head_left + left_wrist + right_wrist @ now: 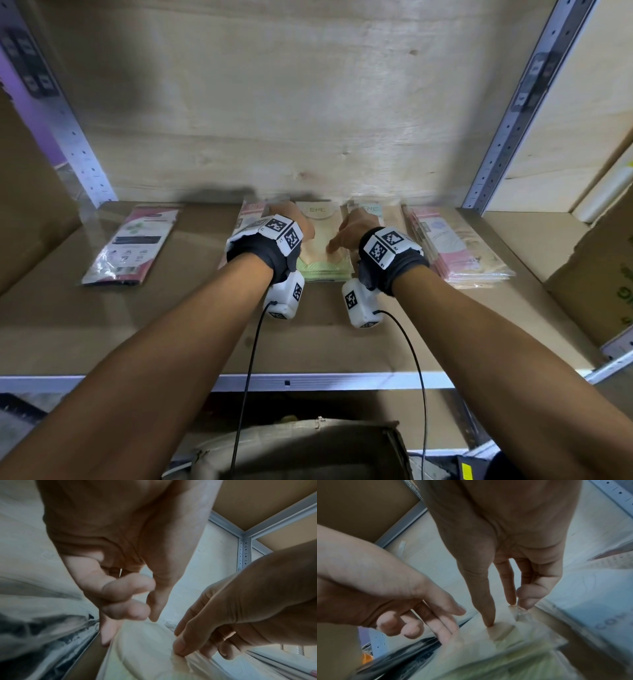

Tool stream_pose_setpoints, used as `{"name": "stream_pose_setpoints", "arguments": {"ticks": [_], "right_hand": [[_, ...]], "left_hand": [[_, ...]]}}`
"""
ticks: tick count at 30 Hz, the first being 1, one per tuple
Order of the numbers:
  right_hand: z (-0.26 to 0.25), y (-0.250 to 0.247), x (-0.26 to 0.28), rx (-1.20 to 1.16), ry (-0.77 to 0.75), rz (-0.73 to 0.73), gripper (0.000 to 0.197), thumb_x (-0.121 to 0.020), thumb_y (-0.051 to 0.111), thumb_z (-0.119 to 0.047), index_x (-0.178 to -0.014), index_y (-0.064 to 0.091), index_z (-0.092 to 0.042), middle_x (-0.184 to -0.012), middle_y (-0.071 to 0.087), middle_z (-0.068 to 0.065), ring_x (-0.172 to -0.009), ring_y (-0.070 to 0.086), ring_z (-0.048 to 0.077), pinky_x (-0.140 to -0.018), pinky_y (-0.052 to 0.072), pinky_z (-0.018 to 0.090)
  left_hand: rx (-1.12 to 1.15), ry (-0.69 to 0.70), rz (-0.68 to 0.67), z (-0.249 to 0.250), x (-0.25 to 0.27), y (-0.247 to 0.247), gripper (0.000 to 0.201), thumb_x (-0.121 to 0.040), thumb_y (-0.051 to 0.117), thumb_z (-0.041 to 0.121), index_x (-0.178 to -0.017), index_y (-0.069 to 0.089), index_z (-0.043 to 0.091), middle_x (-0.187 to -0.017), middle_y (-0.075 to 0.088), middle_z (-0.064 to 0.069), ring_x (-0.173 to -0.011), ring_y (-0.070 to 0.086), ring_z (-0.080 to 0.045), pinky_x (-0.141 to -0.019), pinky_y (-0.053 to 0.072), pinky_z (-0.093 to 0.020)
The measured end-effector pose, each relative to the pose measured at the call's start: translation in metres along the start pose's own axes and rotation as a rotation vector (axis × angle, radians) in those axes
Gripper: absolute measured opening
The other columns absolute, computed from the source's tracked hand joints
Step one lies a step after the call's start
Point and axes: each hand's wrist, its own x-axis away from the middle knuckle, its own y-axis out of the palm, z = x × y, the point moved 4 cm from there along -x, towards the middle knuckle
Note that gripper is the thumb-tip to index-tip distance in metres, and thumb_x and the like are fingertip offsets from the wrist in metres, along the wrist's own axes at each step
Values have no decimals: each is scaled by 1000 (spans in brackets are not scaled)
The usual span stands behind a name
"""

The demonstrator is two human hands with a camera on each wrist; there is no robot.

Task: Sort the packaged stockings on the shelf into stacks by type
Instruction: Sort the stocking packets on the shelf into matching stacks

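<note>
"ene" stands on the header of the green-edged packet [318,209] and, fainter, on the packet to its right [370,209]; other print is too blurred.

Dim, soft overhead light; fisheye warp at edges; wrist views blurry, noisy, w/ glare on plastic wrap.

Shelving and cardboard around the shelf

A cardboard box [596,274] sits at the shelf's right edge; perforated metal uprights [524,106] flank a plywood back panel [274,102].
</note>
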Motion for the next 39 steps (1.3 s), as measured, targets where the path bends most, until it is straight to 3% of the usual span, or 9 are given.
{"name": "stream_pose_setpoints", "arguments": {"ticks": [9, 13, 15, 16, 18, 20, 26, 34, 39], "right_hand": [[10, -15, -4, -49, -68, 66, 56, -78, 81, -26, -124, 58, -5, -120, 63, 12, -110, 63, 28, -95, 54, 40], [38, -49, -1, -53, -74, 189, 28, -86, 69, -14, -110, 68, 1, -109, 70, 19, -97, 70, 30, -87, 59, 43], [54, -61, 1, -31, -47, 233, 26, -87, 64, -8, -110, 69, 3, -113, 69, 20, -101, 68, 31, -90, 57, 44], [62, -63, 2, -7, -33, 244, 25, -87, 63, -7, -110, 70, 2, -113, 69, 18, -102, 67, 30, -93, 56, 40], [75, -66, 2, 41, -22, 250, 26, -86, 61, -5, -111, 71, -1, -115, 69, 15, -105, 65, 28, -91, 53, 33], [85, -66, 2, 59, -11, 247, 31, -86, 61, -5, -116, 68, -4, -119, 67, 12, -108, 62, 26, -83, 48, 27], [97, -60, -4, 19, 21, 188, 46, -86, 62, -9, -131, 52, -9, -130, 55, 13, -116, 55, 28, -82, 44, 27], [100, -59, -10, 10, -7, 170, 55, -86, 59, -4, -139, 48, -14, -135, 54, 11, -119, 55, 26, -82, 44, 26], [101, -59, -11, 14, -15, 151, 55, -87, 60, -5, -139, 48, -18, -135, 55, 10, -119, 55, 26, -84, 44, 27]], "left_hand": [[-237, 19, 42, 8, 4, -8, 28, -97, 56, 20, -118, 61, 1, -121, 67, -17, -111, 66, -32, -95, 54, -38], [-229, 119, 116, 33, 8, -15, 20, -92, 62, 19, -101, 63, 1, -113, 68, -18, -96, 67, -35, -67, 50, -33], [-126, 178, 40, 50, 12, -4, 21, -91, 64, 23, -90, 62, 3, -104, 71, -17, -89, 70, -33, -55, 47, -29], [-56, 196, -16, 57, 14, 6, 23, -90, 64, 24, -90, 64, 1, -101, 74, -17, -89, 72, -31, -55, 52, -30], [58, 193, -141, 69, 18, 28, 31, -90, 66, 25, -104, 69, -3, -103, 75, -16, -93, 74, -28, -78, 62, -38], [78, 157, -234, 76, 20, 49, 39, -91, 67, 27, -117, 64, -2, -111, 73, -15, -99, 73, -28, -91, 59, -42], [99, 111, -193, 83, 20, 69, 42, -93, 67, 19, -127, 54, -1, -122, 65, -18, -105, 69, -34, -92, 58, -41], [215, 8, -267, 77, 20, 76, 30, -91, 65, 20, -111, 57, -1, -89, 75, -17, -78, 76, -31, -81, 62, -45], [208, -9, -280, 79, 24, 76, 32, -93, 65, 22, -112, 60, -3, -92, 77, -17, -81, 76, -32, -85, 61, -45]]}}
